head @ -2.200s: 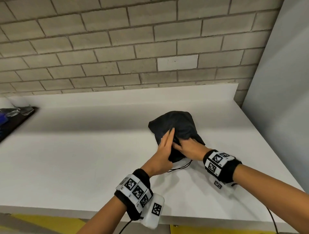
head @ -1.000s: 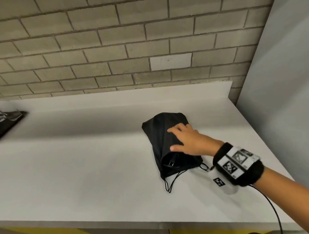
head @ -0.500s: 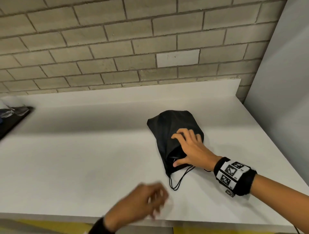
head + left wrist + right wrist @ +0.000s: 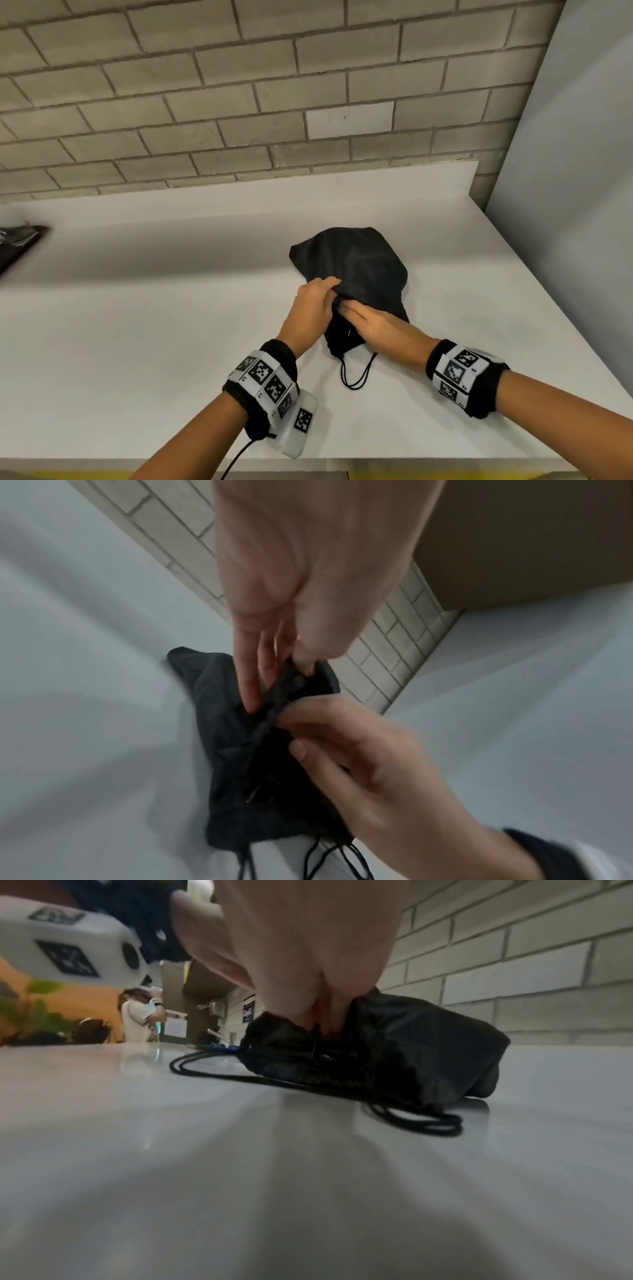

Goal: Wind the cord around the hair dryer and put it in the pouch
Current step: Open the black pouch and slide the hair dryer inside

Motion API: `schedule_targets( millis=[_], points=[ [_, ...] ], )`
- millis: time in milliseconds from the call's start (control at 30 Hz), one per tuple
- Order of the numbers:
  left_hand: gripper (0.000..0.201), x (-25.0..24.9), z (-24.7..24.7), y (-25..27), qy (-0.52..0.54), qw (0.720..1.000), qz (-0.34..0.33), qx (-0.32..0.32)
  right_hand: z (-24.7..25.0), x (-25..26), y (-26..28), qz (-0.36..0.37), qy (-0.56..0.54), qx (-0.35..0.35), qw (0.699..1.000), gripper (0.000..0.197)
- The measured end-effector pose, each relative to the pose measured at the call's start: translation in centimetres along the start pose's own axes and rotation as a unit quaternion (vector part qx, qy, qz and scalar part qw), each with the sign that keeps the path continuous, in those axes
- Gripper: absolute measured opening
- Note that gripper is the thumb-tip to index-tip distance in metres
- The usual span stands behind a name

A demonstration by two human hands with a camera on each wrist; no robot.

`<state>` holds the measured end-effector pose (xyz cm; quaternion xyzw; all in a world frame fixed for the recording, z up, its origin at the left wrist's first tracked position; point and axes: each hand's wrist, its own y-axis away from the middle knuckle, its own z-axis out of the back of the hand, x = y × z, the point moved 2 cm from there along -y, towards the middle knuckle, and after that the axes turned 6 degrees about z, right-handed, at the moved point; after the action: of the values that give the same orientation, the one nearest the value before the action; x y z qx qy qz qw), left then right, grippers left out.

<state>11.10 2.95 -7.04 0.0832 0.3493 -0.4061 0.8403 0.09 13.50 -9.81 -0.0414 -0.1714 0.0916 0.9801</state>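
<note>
A bulging black pouch (image 4: pixel 356 263) lies on the white table (image 4: pixel 137 342), its mouth toward me. The hair dryer is hidden inside it. My left hand (image 4: pixel 313 305) pinches the pouch's rim (image 4: pixel 291 674) between thumb and fingers and lifts it. My right hand (image 4: pixel 371 325) reaches into the mouth with fairly straight fingers (image 4: pixel 318 712), thumb apart; the fingertips (image 4: pixel 325 1015) disappear into the fabric. Two black drawstring loops (image 4: pixel 356 375) trail from the mouth toward the front edge. From the right wrist the pouch (image 4: pixel 421 1047) looks full, drawstring (image 4: pixel 421 1121) beside it.
A brick wall (image 4: pixel 239 102) backs the table, and a grey panel (image 4: pixel 575 171) closes its right side. A dark tray (image 4: pixel 19 246) sits at the far left edge. A person (image 4: pixel 137 1018) and a plant (image 4: pixel 31 1007) stand far behind.
My left hand came up from the table's near edge and took hold of the pouch's rim. My right hand slid from the top of the pouch down to its mouth.
</note>
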Motion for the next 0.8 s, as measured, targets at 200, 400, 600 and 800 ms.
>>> schedule_targets(
  millis=[200,400,600,800],
  points=[
    [0.025,-1.3,-0.8,0.7,0.024,0.998,-0.047,0.028,0.6,-1.1,-3.7,-0.101,0.005,0.121,0.987,0.023],
    [0.026,0.3,-1.4,0.8,0.024,0.998,0.008,0.064,0.2,-1.5,-3.8,-0.075,0.05,0.173,0.981,0.025],
    [0.051,-0.5,-3.0,1.3,0.006,0.977,0.046,0.208,1.1,-2.5,1.1,-0.019,0.099,0.126,0.987,0.044],
    [0.068,-0.7,-4.8,3.4,-0.116,0.932,0.06,0.339,3.9,-2.2,7.8,-0.008,0.252,0.107,0.962,0.054]
  ],
)
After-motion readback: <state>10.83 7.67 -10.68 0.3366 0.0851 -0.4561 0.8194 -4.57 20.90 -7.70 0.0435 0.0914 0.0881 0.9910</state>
